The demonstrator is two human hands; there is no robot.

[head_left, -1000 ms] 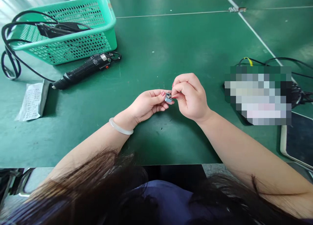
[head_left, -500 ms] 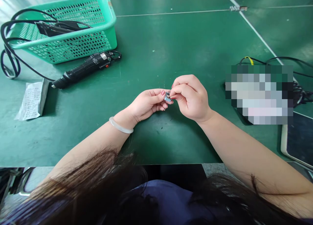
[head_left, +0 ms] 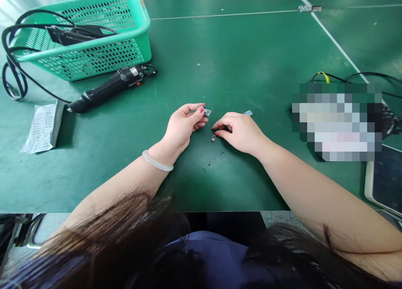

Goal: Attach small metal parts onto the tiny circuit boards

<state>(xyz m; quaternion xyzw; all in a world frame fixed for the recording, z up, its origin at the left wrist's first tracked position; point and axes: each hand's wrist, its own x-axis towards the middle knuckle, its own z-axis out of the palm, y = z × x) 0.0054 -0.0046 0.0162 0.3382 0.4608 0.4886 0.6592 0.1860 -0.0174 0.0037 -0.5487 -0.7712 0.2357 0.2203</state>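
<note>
My left hand (head_left: 185,123) is closed in a pinch on a small pale-blue piece (head_left: 207,112) and holds it above the table. Its thumb covers one end, so its kind does not show clearly. To the right, my right hand (head_left: 240,132) is low over the tabletop, palm down. Thumb and forefinger come together around a tiny dark-and-silver part (head_left: 213,138), partly hidden by the fingertips. Just behind the right knuckles lies another small pale-blue piece (head_left: 248,112), its near side covered by the hand.
At the left, a black corded electric screwdriver (head_left: 109,88) lies before a green basket (head_left: 91,56) holding black cables and dark items. A written-on paper packet (head_left: 40,127) is nearby. A blurred-out object (head_left: 336,127) and a dark tablet-like panel (head_left: 386,176) are at the right.
My hands were together at the small pale-blue piece and have moved apart. The left went slightly up and left with it; the right came down to the tiny part on the table.
</note>
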